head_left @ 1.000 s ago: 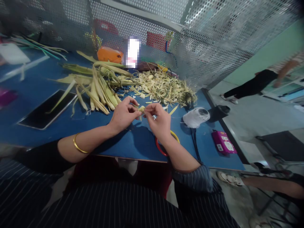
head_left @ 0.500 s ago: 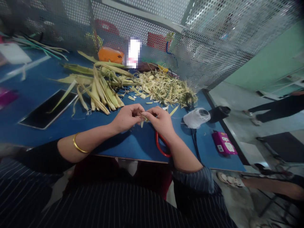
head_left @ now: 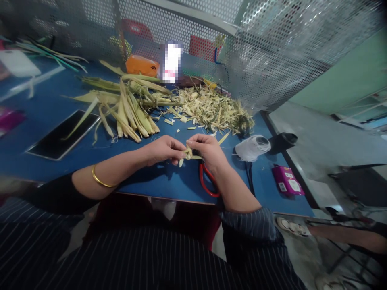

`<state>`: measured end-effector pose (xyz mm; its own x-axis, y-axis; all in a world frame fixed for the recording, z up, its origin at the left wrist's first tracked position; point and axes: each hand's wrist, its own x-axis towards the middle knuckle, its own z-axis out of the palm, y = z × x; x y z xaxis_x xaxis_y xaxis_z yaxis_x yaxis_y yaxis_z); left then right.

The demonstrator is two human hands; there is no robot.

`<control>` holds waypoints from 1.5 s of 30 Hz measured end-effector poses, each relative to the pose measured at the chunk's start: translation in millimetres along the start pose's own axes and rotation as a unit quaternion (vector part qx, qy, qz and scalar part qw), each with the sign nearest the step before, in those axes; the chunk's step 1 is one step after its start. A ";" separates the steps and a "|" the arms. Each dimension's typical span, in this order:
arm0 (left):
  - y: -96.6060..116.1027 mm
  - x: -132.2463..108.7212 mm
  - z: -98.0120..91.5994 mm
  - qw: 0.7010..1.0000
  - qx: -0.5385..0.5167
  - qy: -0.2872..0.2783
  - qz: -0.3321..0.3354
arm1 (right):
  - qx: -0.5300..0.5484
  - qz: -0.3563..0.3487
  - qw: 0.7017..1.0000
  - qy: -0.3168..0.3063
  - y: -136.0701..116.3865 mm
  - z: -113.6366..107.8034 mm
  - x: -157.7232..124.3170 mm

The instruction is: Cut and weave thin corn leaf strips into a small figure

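A small folded piece of corn husk (head_left: 188, 153), pale yellow with strip ends sticking out, is held just above the blue table. My left hand (head_left: 165, 150) pinches its left side between thumb and fingers. From the other side, my right hand (head_left: 208, 150) grips it with thumb and forefinger. Red-handled scissors (head_left: 202, 181) lie under and beside my right wrist, their blades mostly hidden. Beyond my left hand rests a bunch of long corn husks (head_left: 133, 112), and behind my right hand is a heap of husk scraps (head_left: 211, 106).
A flat black tablet-like panel (head_left: 57, 139) lies left. White thread spool (head_left: 253, 148), black spool (head_left: 283, 143) and purple pack (head_left: 287, 180) stand right. An orange pack (head_left: 142, 66) and lit phone (head_left: 172, 62) are before the perforated metal screen (head_left: 169, 24). A person's leg (head_left: 347, 237) shows lower right.
My hands have drawn slightly apart and the folded husk, mostly covered before, now shows between my fingertips. The view has shifted a little.
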<state>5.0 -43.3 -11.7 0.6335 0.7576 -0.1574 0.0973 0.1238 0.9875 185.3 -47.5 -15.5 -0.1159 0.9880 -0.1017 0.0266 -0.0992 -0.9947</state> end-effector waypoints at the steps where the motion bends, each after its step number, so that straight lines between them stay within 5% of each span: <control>1: 0.1 -0.8 -1.0 1.000 0.002 -0.022 0.000 | 0.003 0.001 1.000 0.007 1.4 0.8 0.4; 5: 0.5 -1.8 -4.2 0.998 0.003 -0.057 0.000 | 0.005 -0.023 0.998 0.057 5.5 5.9 1.7; 9: 0.7 -0.5 -4.6 0.998 -0.026 -0.024 -0.042 | -0.043 -0.056 0.993 0.092 7.1 10.8 2.6; 17: -3.9 1.2 8.9 0.998 0.012 0.024 -0.059 | -0.100 -0.119 0.987 0.043 10.0 14.0 2.6; 21: -3.4 -0.3 14.7 0.998 0.040 0.024 -0.052 | -0.135 -0.188 0.969 0.085 11.8 14.7 2.7; 34: -3.1 5.2 -3.1 0.989 -0.057 0.136 -0.027 | -0.147 -0.166 0.974 0.051 2.2 -2.7 3.8; 45: 2.6 5.5 -0.7 0.989 -0.047 0.143 -0.005 | -0.125 -0.189 0.955 0.192 7.7 2.8 4.1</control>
<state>8.2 -38.4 -10.0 0.3881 0.9048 -0.1750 0.0227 0.1804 0.9833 182.2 -44.6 -23.6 0.2075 0.9225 0.3254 0.2971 0.2575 -0.9195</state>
